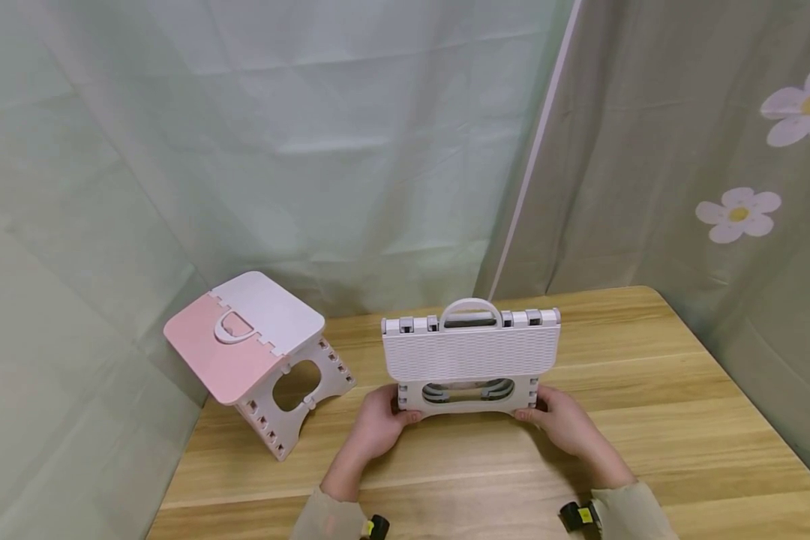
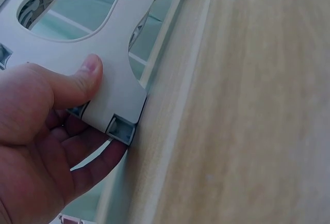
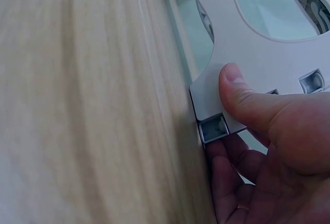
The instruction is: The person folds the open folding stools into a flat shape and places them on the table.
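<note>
A white folding stool [image 1: 471, 356] stands on the table in front of me, its two seat halves tipped up to a ridge with the arched handle [image 1: 471, 306] on top. My left hand [image 1: 380, 424] grips the lower left corner of its near leg panel, thumb on the front face and fingers behind the edge. At the lower right corner, my right hand [image 1: 562, 421] holds the same panel in the same way. Both wrist views show the panel's foot [image 2: 121, 129] right at the tabletop, with square hinge slots along its side.
A second folding stool [image 1: 246, 330], with a pink and white seat, stands unfolded at the table's back left. The wood-grain table [image 1: 655, 405] reaches curtains [image 1: 378, 150] behind and at both sides. Small cameras [image 1: 576, 516] sit on the wrists.
</note>
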`<state>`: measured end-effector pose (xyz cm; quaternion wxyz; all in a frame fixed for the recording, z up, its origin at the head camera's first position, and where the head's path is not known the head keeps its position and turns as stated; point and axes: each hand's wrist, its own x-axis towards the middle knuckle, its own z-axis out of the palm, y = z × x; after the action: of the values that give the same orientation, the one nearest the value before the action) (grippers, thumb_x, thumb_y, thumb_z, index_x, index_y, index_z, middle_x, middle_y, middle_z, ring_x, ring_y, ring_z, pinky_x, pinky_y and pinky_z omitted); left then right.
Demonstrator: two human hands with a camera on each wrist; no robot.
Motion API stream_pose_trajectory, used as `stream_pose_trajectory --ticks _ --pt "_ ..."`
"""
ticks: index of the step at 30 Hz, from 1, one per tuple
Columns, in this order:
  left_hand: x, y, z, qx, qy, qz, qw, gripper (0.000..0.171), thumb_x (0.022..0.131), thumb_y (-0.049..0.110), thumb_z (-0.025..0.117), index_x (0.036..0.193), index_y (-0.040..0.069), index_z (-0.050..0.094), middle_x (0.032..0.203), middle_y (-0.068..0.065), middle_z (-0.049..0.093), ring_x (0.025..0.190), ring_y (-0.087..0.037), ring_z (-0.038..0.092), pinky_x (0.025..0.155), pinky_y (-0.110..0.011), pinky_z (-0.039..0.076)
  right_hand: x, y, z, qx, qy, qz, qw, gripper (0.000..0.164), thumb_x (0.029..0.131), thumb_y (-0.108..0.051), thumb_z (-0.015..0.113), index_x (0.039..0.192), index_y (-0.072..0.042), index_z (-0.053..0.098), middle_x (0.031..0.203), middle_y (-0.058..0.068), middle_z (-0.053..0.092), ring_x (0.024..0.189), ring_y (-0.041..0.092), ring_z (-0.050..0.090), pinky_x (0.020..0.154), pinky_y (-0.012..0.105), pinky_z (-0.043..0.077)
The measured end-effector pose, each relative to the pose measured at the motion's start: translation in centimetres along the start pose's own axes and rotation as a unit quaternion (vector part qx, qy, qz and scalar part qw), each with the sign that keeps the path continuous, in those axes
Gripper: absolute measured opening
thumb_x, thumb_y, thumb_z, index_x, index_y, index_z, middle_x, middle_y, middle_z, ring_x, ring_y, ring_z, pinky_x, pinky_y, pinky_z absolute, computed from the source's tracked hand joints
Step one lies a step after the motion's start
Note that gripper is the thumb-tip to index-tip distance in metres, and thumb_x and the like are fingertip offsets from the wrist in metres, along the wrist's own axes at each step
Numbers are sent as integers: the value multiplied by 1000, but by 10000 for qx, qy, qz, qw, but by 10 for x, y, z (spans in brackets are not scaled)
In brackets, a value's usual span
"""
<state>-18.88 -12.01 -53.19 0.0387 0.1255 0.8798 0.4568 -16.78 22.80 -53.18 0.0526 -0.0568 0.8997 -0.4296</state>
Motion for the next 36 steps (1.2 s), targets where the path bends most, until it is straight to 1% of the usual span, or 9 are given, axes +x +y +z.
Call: stream_pose_trajectory --ticks 8,15,19,22,25,27,31,34,36 --pt "0 0 -1 10 56 -34 10000 33 95 15 84 122 2 72 111 -5 75 94 -14 66 83 -35 57 1 -3 1 24 -12 3 10000 37 97 -26 80 126 -4 73 115 7 78 110 28 70 98 56 52" --pt "-1 -3 -6 -46 35 -51 10000 39 90 19 90 119 2 71 105 -3 74 90 -15 65 80 -35 56 4 0 3 -78 178 232 9995 39 90 -26 88 120 -5 75 103 1 77 94 19 68 88 46 53" --pt "-2 -4 -10 -24 21 -14 10000 40 87 22 93 114 4 70 98 -1 72 86 -16 64 77 -34 55 4 0 1 -36 205 282 9994 51 86 -27 92 123 0 69 102 3 75 91 19 67 83 41 54" --pt "-2 -5 -11 31 42 -18 10000 41 85 25 94 111 7 68 96 1 69 86 -16 63 78 -33 54 4 -1 -2 252 176 359 9989 62 83 -23 94 126 4 59 104 8 70 92 22 66 79 37 54" --pt "-2 -7 -12 -48 99 -25 9999 48 83 25 96 112 7 63 98 0 67 89 -17 62 79 -34 54 4 -1 -5 606 131 371 9974 74 82 -18 95 136 2 48 109 14 67 94 24 65 78 34 55" --pt "-1 -7 -14 -161 147 -65 9997 54 81 25 98 116 8 60 101 -2 65 90 -18 62 81 -36 53 4 1 -7 703 113 296 9970 79 82 -18 95 142 -1 46 114 16 68 95 24 66 79 34 55" --pt "0 -7 -15 -309 147 57 9994 61 81 24 98 128 9 61 114 -6 65 99 -20 67 87 -40 56 3 4 -8 630 6 -59 9980 66 86 -19 92 141 -3 59 117 14 72 100 25 71 86 37 57" --pt "0 -7 -15 -321 32 194 9993 58 84 23 95 132 9 65 122 -9 68 105 -23 71 92 -43 58 2 5 -7 553 -56 -242 9982 57 88 -19 90 135 0 66 116 12 73 103 26 73 91 43 59" --pt "1 -8 -15 -342 -49 231 9991 55 86 23 94 133 9 68 123 -9 70 107 -24 72 93 -44 59 2 6 -7 485 -4 -229 9986 56 87 -20 90 135 -1 67 115 11 73 103 26 73 92 45 59"
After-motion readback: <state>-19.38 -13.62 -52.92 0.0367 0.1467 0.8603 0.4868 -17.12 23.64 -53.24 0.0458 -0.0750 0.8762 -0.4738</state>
